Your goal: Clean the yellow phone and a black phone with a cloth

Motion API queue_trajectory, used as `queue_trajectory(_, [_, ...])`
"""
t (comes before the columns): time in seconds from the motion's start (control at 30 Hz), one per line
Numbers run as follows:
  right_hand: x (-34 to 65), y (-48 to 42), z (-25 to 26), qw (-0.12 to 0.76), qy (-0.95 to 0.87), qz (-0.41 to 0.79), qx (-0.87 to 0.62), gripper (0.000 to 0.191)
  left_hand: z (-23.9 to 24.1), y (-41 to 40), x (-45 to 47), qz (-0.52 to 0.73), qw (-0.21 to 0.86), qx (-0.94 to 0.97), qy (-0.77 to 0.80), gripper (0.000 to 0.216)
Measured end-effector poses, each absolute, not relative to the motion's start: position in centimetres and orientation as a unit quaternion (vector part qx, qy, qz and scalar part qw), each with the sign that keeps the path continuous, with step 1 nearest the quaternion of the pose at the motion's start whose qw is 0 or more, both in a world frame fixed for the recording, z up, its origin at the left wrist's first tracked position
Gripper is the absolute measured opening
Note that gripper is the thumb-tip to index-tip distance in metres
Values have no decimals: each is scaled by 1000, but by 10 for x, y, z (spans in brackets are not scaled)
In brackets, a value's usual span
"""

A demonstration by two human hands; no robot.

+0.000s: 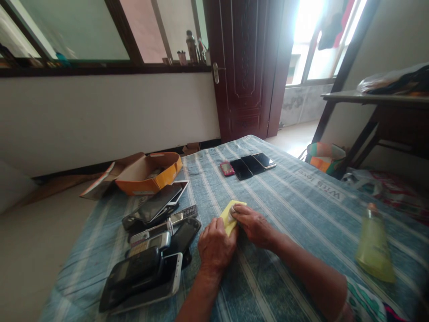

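A flat yellow piece with straight edges is in my left hand, the fingers curled round its near side. Whether it is a phone, a cover or a folded cloth, I cannot tell. My right hand presses a small white wad, like tissue or cloth, onto its top. Left of my hands lies a pile of old mobile phones: a black phone, a keypad phone, and a large white-edged phone under a black one. Farther off lie a red phone and dark phones side by side.
An open orange cardboard box stands at the bed's left edge. To my right is a clear bottle of yellow liquid. Striped blue cloth covers the bed. Beyond are a brown door, a table and a colourful basket.
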State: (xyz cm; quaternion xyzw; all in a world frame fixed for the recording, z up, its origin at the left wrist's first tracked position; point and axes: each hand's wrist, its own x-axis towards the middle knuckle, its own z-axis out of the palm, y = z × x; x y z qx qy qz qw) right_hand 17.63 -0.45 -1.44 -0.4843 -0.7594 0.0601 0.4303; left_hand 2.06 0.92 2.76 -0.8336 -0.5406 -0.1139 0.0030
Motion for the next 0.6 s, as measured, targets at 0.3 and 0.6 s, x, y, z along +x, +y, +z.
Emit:
queue_trajectory(0.3, [177,3,-20,468,-719,70,-510,40,24,11,21,-117,9,-834,-539,23])
queue_trajectory(0.6, [179,3,-20,470,-753,89,-452,38,26,11,21,-124,9,-835,-536,25])
